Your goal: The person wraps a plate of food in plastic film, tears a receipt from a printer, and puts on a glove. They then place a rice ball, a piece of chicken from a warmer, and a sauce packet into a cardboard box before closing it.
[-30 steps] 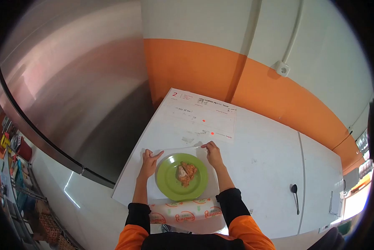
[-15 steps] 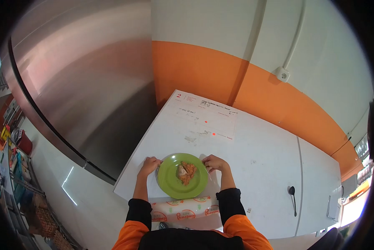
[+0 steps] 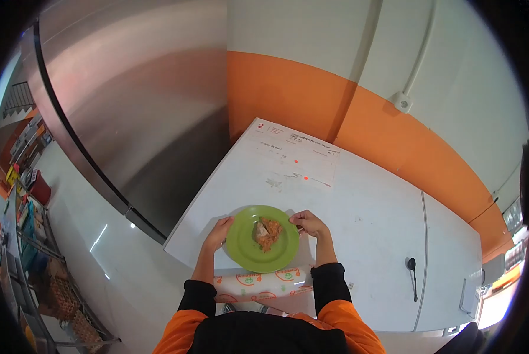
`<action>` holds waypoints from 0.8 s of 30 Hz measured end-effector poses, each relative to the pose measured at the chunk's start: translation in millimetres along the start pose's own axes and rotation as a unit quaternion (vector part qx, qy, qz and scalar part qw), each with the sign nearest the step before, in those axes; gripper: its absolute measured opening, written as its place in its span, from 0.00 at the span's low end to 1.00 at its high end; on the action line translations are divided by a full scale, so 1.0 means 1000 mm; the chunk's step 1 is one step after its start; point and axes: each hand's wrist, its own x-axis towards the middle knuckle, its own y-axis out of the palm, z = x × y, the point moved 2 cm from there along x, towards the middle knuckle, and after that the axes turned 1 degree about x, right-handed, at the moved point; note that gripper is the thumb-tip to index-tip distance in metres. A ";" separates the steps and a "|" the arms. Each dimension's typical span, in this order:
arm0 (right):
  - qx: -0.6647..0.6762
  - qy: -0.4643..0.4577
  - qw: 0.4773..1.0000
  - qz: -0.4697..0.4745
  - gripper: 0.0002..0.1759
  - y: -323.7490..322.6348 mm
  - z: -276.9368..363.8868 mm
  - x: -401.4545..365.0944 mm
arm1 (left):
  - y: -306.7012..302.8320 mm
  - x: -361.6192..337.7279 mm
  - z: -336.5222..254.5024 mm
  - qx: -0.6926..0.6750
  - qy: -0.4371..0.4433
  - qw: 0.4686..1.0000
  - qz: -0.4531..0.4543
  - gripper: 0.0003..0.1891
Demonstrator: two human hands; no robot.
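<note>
A green plate (image 3: 238, 251) lies on the white table, carrying a piece of fried, breaded food (image 3: 267, 234) that looks like chicken. My left hand (image 3: 219, 232) is closed at the plate's left rim. At the upper right rim, my right hand (image 3: 309, 223) pinches with thumb and fingers. Both hands appear to hold thin clear cling film, faintly visible beside the plate; its exact edges are hard to see. Just in front of the plate, close to my body, lies a thick cling film roll (image 3: 263, 286) with red and green print, between my forearms.
A black spoon (image 3: 412, 278) lies at the right of the white table (image 3: 365, 248). Printed and handwritten marks are at its far corner. A steel cabinet (image 3: 158, 106) stands left, and an orange and white wall (image 3: 288, 85) lies behind. Shelving with baskets (image 3: 64, 295) is far left.
The view has shifted slightly, so table and plate appear higher. My left hand has slid a little down along the plate's rim; my right hand stays at the upper right rim.
</note>
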 end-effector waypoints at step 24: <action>-0.191 -0.305 0.725 -0.587 0.12 0.085 0.002 -0.172 | 0.018 -0.039 -0.060 -0.097 0.050 0.989 -0.095 0.18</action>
